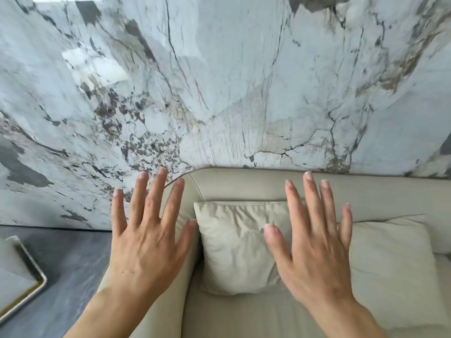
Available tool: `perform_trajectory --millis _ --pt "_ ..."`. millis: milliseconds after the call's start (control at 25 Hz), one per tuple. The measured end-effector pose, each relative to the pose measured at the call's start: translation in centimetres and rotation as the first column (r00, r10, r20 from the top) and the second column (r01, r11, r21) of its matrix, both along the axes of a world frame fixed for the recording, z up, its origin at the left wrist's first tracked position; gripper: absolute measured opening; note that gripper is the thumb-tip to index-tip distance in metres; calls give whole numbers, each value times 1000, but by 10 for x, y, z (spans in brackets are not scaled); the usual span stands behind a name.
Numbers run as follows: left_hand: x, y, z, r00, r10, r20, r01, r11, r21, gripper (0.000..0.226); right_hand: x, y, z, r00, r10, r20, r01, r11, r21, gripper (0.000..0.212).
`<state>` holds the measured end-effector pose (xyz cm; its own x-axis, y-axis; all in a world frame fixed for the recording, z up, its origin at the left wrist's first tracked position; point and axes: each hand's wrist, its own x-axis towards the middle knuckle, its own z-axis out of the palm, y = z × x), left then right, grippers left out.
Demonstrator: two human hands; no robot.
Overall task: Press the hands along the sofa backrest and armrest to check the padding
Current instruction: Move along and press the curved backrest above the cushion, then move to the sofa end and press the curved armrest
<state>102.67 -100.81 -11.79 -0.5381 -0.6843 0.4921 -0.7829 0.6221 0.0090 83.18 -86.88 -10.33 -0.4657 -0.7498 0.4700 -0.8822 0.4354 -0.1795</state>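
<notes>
Both hands splayed, backrest running sideways

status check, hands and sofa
Left hand and right hand open, fingers spread. Backrest and armrest ahead, contact unclear. Cushion fronts backrest.

Open along the top of the beige leather sofa backrest, though hemmed in directly behind by the veined grey-white marble wall. Blocked lower down by two crumpled beige cushions leaning against it. Free over the rounded beige armrest; beyond, grey floor and a metal-edged table corner.
</notes>
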Motion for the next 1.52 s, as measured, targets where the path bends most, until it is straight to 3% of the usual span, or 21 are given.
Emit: perform_trajectory --millis 320,520,720,1040,1320,1520 --pt "42 92 149 996 51 -74 -57 995 -87 67 34 85 164 999 18 -42 -25 984 -176 73" --pt "62 97 217 987 57 -150 -83 981 -174 66 58 102 230 994 11 -108 -35 973 -226 71" --pt "95 70 224 982 3 -190 -35 985 -167 66 105 91 252 983 -49 -175 14 981 -196 71" --pt "116 29 231 970 -145 -197 119 983 -138 65 160 81 262 963 -224 -149 191 960 -205 72" --pt "105 53 233 963 -198 -182 168 971 -169 63 151 103 258 968 -240 -79 220 954 -205 72" --pt "103 28 235 960 -245 -134 216 956 -199 64 160 86 247 957 -284 -55 269 944 -193 73"
